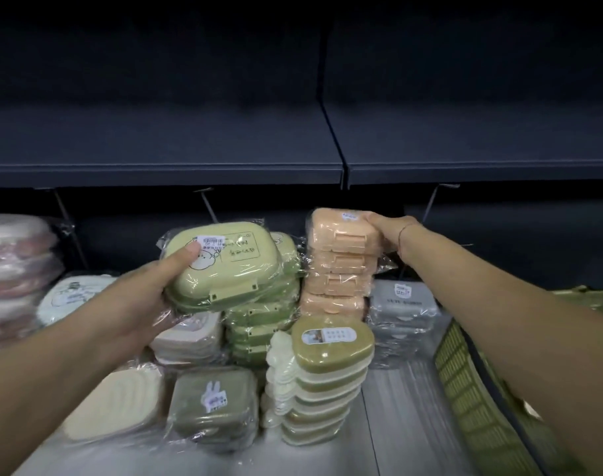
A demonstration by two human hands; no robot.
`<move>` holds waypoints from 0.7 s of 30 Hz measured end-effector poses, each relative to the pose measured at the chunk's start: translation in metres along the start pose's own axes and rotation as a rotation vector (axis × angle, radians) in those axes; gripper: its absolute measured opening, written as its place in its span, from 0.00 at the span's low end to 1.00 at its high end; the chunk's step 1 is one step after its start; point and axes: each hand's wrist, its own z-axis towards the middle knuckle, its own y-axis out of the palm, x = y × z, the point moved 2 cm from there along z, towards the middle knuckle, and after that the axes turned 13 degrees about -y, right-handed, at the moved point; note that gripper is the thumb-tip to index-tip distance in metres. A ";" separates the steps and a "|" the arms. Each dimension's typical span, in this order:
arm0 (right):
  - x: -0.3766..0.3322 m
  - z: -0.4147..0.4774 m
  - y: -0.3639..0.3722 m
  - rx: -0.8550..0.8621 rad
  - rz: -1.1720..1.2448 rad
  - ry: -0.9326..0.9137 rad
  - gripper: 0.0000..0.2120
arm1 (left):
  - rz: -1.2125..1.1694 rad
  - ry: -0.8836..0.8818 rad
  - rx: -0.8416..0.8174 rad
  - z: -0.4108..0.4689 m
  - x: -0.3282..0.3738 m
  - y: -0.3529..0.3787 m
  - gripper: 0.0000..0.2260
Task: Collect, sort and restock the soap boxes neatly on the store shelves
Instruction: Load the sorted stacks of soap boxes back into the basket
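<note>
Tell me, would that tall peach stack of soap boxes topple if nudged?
Probably: the peach stack stands several boxes tall and narrow, and the right hand grips its top box. The glossy plastic wrap likely lets boxes slide.

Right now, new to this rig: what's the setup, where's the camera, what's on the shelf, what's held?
There is no machine here. One camera worn on a person's head looks forward and down at their two bare hands. The left hand holds a wrapped light green soap box, thumb on its lid, in front of the green stack. The right hand grips the top peach box of its stack. More wrapped stacks stand on the pale shelf, among them olive-lidded boxes and grey boxes. A green basket sits at the right, and a dark shelf runs above.
</note>
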 end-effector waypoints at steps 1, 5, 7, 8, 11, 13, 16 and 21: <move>-0.001 -0.001 0.000 0.021 -0.078 -0.029 0.28 | 0.003 -0.010 0.014 0.002 0.000 -0.001 0.31; -0.001 -0.006 0.006 0.019 -0.126 -0.041 0.33 | 0.013 -0.038 0.027 0.005 -0.003 0.002 0.31; -0.003 -0.014 0.005 0.093 -0.226 -0.081 0.37 | -0.010 -0.043 0.026 0.004 -0.003 0.006 0.26; -0.006 -0.023 0.003 0.174 -0.293 -0.142 0.35 | -0.024 -0.040 0.022 0.003 -0.002 0.008 0.24; -0.012 -0.078 0.011 0.314 -0.104 -0.405 0.23 | -0.068 -0.024 -0.012 0.001 0.001 0.016 0.21; -0.012 -0.126 0.036 0.056 0.156 -0.306 0.22 | -0.075 -0.007 -0.059 0.000 0.003 0.019 0.22; -0.013 -0.166 0.078 -0.389 0.506 0.024 0.19 | -0.049 0.023 -0.113 0.000 0.003 0.024 0.24; -0.022 -0.161 0.117 -0.340 0.881 0.217 0.17 | 0.078 0.101 -0.109 0.016 -0.004 0.011 0.28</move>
